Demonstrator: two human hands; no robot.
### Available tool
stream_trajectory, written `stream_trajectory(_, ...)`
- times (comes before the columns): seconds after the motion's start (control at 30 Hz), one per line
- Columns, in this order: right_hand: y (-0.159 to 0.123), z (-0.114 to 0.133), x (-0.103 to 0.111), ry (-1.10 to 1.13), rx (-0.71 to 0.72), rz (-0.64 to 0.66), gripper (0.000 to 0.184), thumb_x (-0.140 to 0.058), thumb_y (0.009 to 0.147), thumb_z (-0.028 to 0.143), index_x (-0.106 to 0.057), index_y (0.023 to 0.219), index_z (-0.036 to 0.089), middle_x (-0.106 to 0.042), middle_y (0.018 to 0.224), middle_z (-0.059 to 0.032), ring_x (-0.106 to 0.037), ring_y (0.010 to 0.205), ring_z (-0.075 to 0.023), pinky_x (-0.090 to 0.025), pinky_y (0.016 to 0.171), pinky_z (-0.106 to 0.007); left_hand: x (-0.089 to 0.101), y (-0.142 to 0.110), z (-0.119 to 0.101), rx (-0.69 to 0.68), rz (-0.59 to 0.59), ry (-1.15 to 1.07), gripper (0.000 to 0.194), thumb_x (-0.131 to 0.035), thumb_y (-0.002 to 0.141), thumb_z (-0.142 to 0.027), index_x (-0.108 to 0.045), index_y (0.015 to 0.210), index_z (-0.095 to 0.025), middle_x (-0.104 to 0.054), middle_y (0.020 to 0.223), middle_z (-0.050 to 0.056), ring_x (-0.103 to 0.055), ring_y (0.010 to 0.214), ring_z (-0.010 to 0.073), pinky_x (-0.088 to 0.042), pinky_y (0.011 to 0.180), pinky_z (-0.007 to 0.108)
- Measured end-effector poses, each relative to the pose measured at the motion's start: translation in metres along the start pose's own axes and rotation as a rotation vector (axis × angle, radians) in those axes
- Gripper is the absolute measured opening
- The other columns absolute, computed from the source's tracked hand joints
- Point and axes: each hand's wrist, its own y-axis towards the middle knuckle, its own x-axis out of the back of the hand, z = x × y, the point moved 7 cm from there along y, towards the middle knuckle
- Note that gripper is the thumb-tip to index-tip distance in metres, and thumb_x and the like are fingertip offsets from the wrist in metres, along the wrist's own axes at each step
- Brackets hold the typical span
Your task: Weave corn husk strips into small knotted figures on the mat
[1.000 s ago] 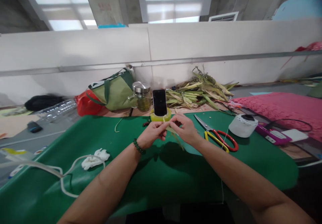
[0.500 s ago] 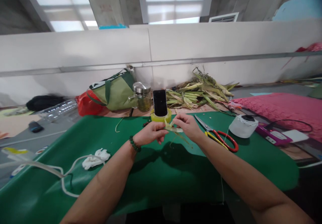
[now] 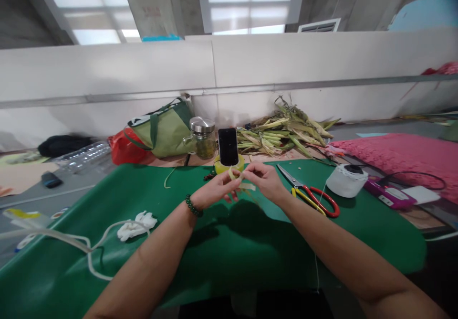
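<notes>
Pale yellow-green corn husk strips [image 3: 247, 186] are held up between my two hands, over the middle of the green mat [image 3: 222, 261]. My left hand [image 3: 220, 186], with a dark green bead bracelet at its wrist, pinches the husk from the left. From the right, my right hand [image 3: 265, 179] grips the husk with thumb and forefinger, and the two hands' fingertips almost meet. Loose strip ends hang below the fingers. Just right of my right hand lie scissors [image 3: 311, 196] with red and yellow handles. The exact fold of the husk is hidden by my fingers.
Behind my hands a phone [image 3: 228, 147] stands on a yellow holder. A glass jar [image 3: 203, 140], a green bag [image 3: 168, 130] and a heap of corn husks [image 3: 286, 130] line the wall. A white thread spool [image 3: 346, 181] sits at right; white cables [image 3: 88, 247] and a crumpled tissue [image 3: 137, 226] lie left.
My hands have drawn closer together around the husk, and the right one has shifted slightly left. A strip now curls up above the left fingers. The things on the mat lie as before.
</notes>
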Motion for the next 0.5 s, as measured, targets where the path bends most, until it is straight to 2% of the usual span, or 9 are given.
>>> stream_trajectory(0.1, -0.003, 0.006, -0.005, -0.075, 0.055, 0.028, 0.019, -0.059, 0.077, 0.029, -0.059, 0.062, 0.018, -0.056, 0.064, -0.0008, -0.048, 0.063, -0.0130, -0.037, 0.059, -0.026, -0.005, 0.003, 0.004, 0.034, -0.025, -0.013, 0.050, -0.052, 0.080, -0.061, -0.061, 0.096, -0.015, -0.058, 0.075, 0.001, -0.056, 0.054, 0.0083, -0.043, 0.047, 0.019)
stream_trajectory(0.27, -0.006, 0.005, -0.007, -0.157, 0.054, 0.043, 0.022, -0.053, 0.081, 0.026, -0.055, 0.060, 0.018, -0.055, 0.062, 0.0001, -0.046, 0.059, -0.0118, -0.036, 0.058, -0.026, 0.004, 0.003, 0.002, -0.002, -0.126, 0.074, 0.040, -0.061, 0.076, -0.051, -0.067, 0.080, -0.012, -0.060, 0.070, 0.002, -0.050, 0.052, 0.0075, -0.039, 0.044, 0.017)
stream_trajectory(0.4, -0.005, 0.001, -0.001, -0.168, 0.052, -0.027, 0.022, -0.054, 0.079, 0.029, -0.051, 0.060, 0.019, -0.048, 0.059, 0.0017, -0.043, 0.058, -0.0120, -0.034, 0.056, -0.026, 0.004, 0.001, -0.001, -0.001, -0.089, 0.192, 0.037, -0.055, 0.082, -0.045, -0.070, 0.081, -0.010, -0.051, 0.050, -0.003, -0.044, 0.041, 0.0069, -0.034, 0.040, 0.018)
stream_trajectory(0.5, -0.003, -0.003, 0.000, -0.160, 0.043, -0.028, 0.022, -0.053, 0.078, 0.031, -0.051, 0.060, 0.019, -0.046, 0.058, 0.0021, -0.043, 0.058, -0.0124, -0.034, 0.056, -0.026, 0.003, 0.000, -0.002, 0.013, -0.034, 0.225, 0.035, -0.055, 0.083, -0.042, -0.071, 0.083, -0.010, -0.051, 0.047, -0.003, -0.045, 0.040, 0.0070, -0.034, 0.041, 0.018)
